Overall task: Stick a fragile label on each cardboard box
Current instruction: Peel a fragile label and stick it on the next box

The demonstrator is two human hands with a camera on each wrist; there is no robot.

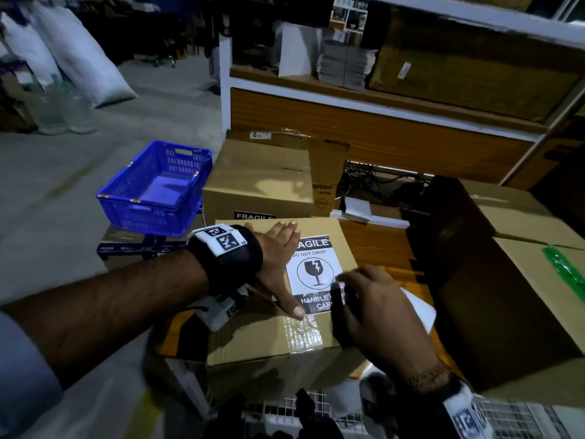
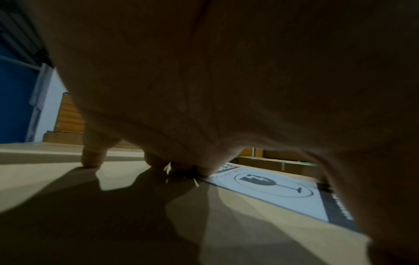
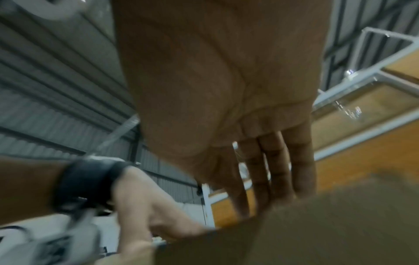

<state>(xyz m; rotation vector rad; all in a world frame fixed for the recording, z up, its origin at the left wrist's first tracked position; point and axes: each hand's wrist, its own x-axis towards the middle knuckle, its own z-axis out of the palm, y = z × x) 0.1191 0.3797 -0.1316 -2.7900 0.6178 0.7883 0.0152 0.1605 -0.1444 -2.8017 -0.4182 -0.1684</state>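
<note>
A cardboard box (image 1: 253, 337) lies in front of me on a wooden table, its seam taped with clear tape. On its top sits a black and white fragile label (image 1: 315, 267) with a broken-glass symbol. My left hand (image 1: 285, 264) lies flat on the box top, fingers straight, with its thumb pressing the label's near left corner. The left wrist view shows the fingertips (image 2: 92, 161) on the cardboard beside the label (image 2: 272, 186). My right hand (image 1: 364, 296), blurred, covers the label's near right part. Its fingers (image 3: 260, 179) are straight and reach down onto the box (image 3: 317, 233).
Behind stands another box (image 1: 259, 179) with a fragile label (image 1: 254, 216) on its front. A blue plastic crate (image 1: 155, 188) sits at the left. A large box (image 1: 522, 296) with green tape fills the right. White paper (image 1: 421, 308) lies under my right hand. Shelves rise behind.
</note>
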